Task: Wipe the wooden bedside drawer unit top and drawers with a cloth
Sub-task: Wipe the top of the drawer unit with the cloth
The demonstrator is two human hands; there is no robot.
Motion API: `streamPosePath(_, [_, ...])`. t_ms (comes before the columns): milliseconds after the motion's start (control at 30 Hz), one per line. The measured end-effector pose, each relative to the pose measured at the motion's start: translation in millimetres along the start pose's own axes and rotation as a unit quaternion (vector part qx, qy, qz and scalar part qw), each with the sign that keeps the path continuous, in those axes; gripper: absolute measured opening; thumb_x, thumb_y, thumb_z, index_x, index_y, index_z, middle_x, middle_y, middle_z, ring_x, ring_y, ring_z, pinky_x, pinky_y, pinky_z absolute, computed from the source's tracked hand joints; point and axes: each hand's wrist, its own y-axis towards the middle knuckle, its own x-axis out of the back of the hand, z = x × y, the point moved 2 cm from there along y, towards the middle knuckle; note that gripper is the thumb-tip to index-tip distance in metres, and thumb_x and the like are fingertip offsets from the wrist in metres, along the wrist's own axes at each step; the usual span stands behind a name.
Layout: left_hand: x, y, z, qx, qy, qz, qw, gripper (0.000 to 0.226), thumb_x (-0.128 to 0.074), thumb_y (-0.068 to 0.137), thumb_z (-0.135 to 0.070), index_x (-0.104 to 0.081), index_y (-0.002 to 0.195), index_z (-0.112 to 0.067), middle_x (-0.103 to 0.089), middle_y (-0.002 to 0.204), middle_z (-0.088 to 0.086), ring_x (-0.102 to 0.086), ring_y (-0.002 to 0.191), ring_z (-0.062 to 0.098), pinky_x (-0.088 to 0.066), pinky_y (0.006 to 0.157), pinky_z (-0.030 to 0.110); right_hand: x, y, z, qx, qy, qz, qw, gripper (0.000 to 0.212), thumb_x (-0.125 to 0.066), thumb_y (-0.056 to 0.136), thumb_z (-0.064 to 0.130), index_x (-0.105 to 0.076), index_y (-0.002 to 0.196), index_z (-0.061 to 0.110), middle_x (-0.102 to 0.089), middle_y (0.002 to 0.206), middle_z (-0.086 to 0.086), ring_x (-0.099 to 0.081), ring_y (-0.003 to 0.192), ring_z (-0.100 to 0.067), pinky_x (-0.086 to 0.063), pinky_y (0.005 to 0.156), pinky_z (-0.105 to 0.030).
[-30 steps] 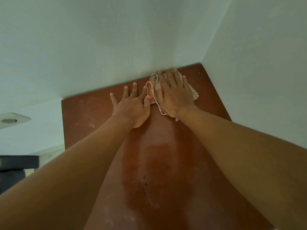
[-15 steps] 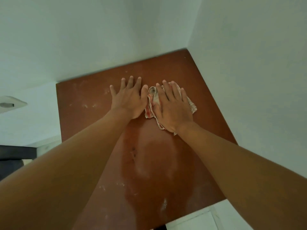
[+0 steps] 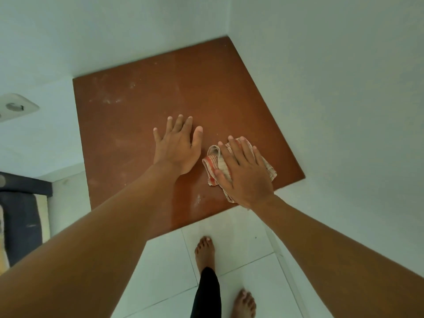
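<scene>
**Head view**

- The wooden bedside drawer unit top (image 3: 128,138) sits in the corner where two pale walls meet. The drawers are not visible from this angle.
- The cloth (image 3: 212,162) is folded, cream with red-orange stripes. It lies flat on the top, near its front right edge.
- Pale dust smears (image 3: 107,99) show at the rear left of the top. A smaller pale patch (image 3: 197,199) lies near its front edge, between the two forearms.
- A wall socket (image 3: 16,107) is on the wall to the left of the top. White floor tiles (image 3: 231,226) and a bare foot (image 3: 205,250) are in front of it.

**Step in hand (judgement)**

- The top is being wiped and the drawers are not yet done.
- Keep the palm flat so pressure spreads over the whole fold.
- Run overlapping strokes from the front right toward the smeared rear left, and go right into the wall edges.
- The bracing hand lies in that path and should lift or shift first.
- Turn the cloth to a clean face if dust only drags along.

**Pose**

- The right hand (image 3: 246,177) lies palm-down on the cloth. Its fingers are straight and slightly spread, pressing rather than gripping.
- The left hand (image 3: 176,149) lies flat on bare wood near the middle of the top, just beside the cloth but apart from it. Its fingers are straight and fanned, its thumb points toward the cloth, and it holds nothing.
- Both arms are extended, with the forearms crossing the front edge of the top.
</scene>
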Motion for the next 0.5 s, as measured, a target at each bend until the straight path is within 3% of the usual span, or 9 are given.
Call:
streamPosePath(100, [-0.7,-26.2,-1.0,0.002,-0.006,-0.005,1.000,0.065,-0.014,0.105,-0.055,-0.024,0.161,-0.023,-0.014,0.170,0.003,0.001,0.157,0.025,0.003,0.123,0.059,-2.9,-28.7,-1.6,0.010,-0.001,-0.013,1.000,0.065,-0.025,0.106,0.056,-0.027,0.162,0.021,-0.026,0.168,-0.007,-0.017,0.157,-0.030,-0.021,0.126,-0.051])
streamPosePath(233, [-1.6,-54.9,0.2,0.010,-0.005,-0.010,1.000,0.066,-0.014,0.105,-0.056,-0.023,0.161,-0.023,-0.014,0.170,0.004,0.001,0.157,0.024,0.003,0.123,0.058,-6.5,-58.4,1.7,0.021,0.005,-0.080,0.997,0.054,-0.034,0.106,0.035,-0.045,0.152,0.008,-0.045,0.158,-0.013,-0.037,0.150,-0.032,-0.038,0.117,-0.051])
streamPosePath(333, [-4.0,-70.1,2.6,0.015,0.000,-0.009,1.000,0.067,-0.013,0.104,-0.058,-0.023,0.161,-0.023,-0.014,0.170,0.004,0.000,0.157,0.024,0.002,0.123,0.058,-10.2,-84.2,4.0,0.053,-0.022,-0.126,0.990,0.049,-0.041,0.107,0.031,-0.052,0.147,0.004,-0.052,0.152,-0.015,-0.046,0.144,-0.032,-0.043,0.114,-0.049])
streamPosePath(433, [-6.3,-81.6,3.8,0.014,-0.002,-0.006,1.000,0.067,-0.013,0.104,-0.058,-0.022,0.161,-0.024,-0.013,0.170,0.004,0.001,0.157,0.024,0.003,0.123,0.058,-20.0,-123.4,-5.0,0.088,-0.046,-0.123,0.987,0.050,-0.057,0.103,0.024,-0.051,0.148,0.003,-0.050,0.153,-0.016,-0.045,0.145,-0.031,-0.043,0.116,-0.044])
streamPosePath(500, [-7.5,-86.4,5.4,0.010,-0.003,-0.006,1.000,0.067,-0.014,0.104,-0.058,-0.021,0.161,-0.024,-0.012,0.170,0.004,0.002,0.157,0.024,0.003,0.123,0.058,-26.6,-156.9,-14.9,0.093,-0.042,-0.109,0.989,0.052,-0.069,0.094,0.018,-0.057,0.143,0.002,-0.056,0.147,-0.016,-0.054,0.138,-0.029,-0.045,0.112,-0.038])
